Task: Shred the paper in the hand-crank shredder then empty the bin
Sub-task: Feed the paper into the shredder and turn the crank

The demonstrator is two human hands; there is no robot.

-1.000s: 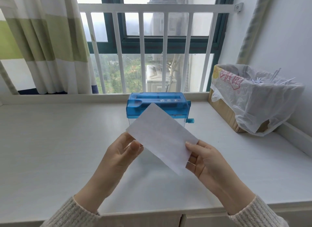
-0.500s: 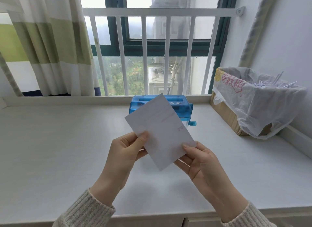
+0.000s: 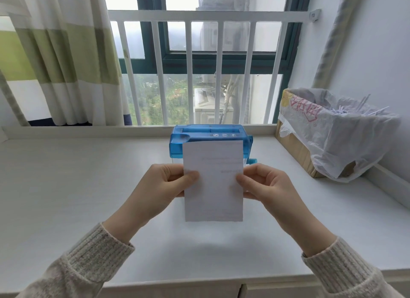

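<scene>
- Above the white counter [image 3: 66, 198], a paper sheet [image 3: 213, 182] is held upright before the blue shredder [image 3: 199, 134].
- Its side edges are pinched by the left hand [image 3: 164, 184] and right hand [image 3: 268, 186], fingers clamped on it.

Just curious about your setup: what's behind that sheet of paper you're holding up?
Behind the paper stands the blue shredder; its top and crank handle show. The paper hides the front of its clear bin, so its contents cannot be seen.
</scene>
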